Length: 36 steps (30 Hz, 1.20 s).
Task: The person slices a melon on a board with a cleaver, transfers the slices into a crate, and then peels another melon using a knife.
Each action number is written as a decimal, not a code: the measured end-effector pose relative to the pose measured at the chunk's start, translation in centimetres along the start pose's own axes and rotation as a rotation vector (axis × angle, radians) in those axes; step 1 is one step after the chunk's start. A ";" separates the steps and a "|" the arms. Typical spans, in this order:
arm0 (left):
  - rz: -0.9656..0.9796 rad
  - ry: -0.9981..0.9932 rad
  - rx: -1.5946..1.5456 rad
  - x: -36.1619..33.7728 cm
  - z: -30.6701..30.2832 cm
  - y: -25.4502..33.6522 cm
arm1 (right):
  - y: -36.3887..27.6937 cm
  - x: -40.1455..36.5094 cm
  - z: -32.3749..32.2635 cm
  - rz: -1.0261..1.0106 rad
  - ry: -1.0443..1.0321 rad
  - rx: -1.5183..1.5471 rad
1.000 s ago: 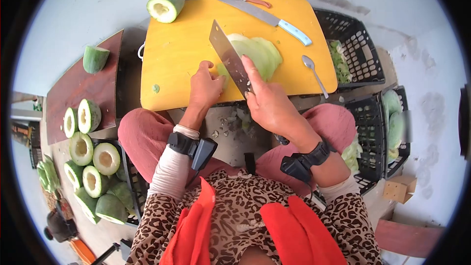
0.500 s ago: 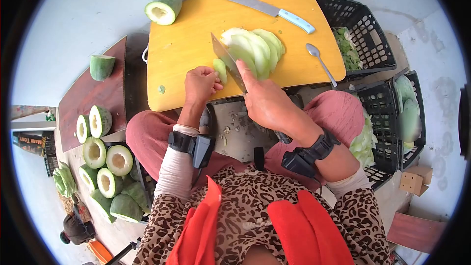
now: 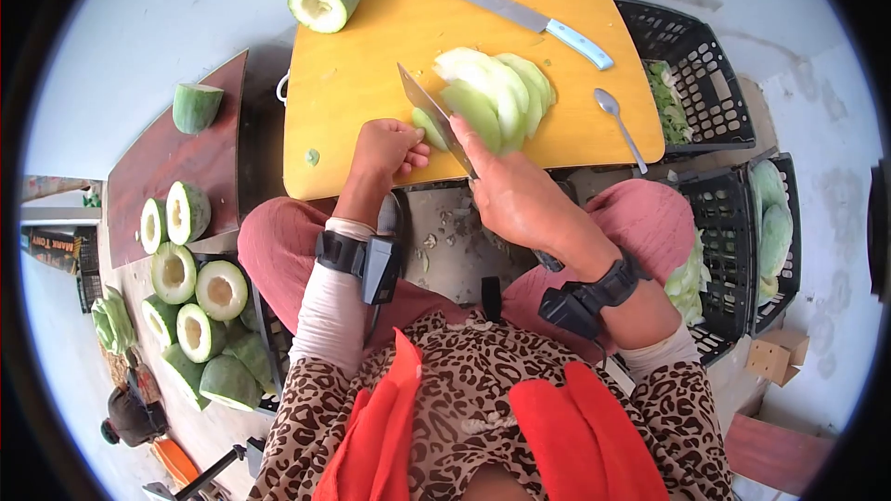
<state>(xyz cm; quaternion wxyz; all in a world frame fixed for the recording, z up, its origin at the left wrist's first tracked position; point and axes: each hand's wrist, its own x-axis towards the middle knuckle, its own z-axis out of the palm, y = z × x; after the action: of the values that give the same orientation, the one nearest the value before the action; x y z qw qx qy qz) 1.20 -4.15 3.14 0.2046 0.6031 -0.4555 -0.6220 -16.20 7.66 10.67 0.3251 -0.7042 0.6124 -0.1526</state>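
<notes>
Now bringing cleaver, gripped in right hand, nearer green piece mid-frame, beside curled left hand of unclear grip; likely slicing.

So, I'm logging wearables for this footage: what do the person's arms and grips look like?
The left grip and right grip are ungloved. Dark, boxy devices sit on black straps, one per arm. Brown-and-black leopard-print sleeves partly cover whitish undersleeves; the left extends past its strap, the right ends higher.
</notes>
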 end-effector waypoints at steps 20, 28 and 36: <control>0.036 0.008 0.046 0.9 -0.1 -0.1 | 0.5 0.4 0.3 -0.094 0.151 -0.050; 0.115 0.053 0.033 0.9 0.3 -0.4 | -1.7 0.3 0.2 -0.161 0.180 -0.083; 0.114 0.052 0.008 0.9 0.3 -0.6 | -2.1 0.7 0.8 -0.092 0.149 -0.165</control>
<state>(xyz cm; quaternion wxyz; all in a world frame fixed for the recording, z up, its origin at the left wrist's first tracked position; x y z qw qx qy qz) 0.90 -4.46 2.15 0.2491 0.5928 -0.4861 -0.5918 -13.99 7.24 11.29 0.2119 -0.7428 0.6123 -0.1684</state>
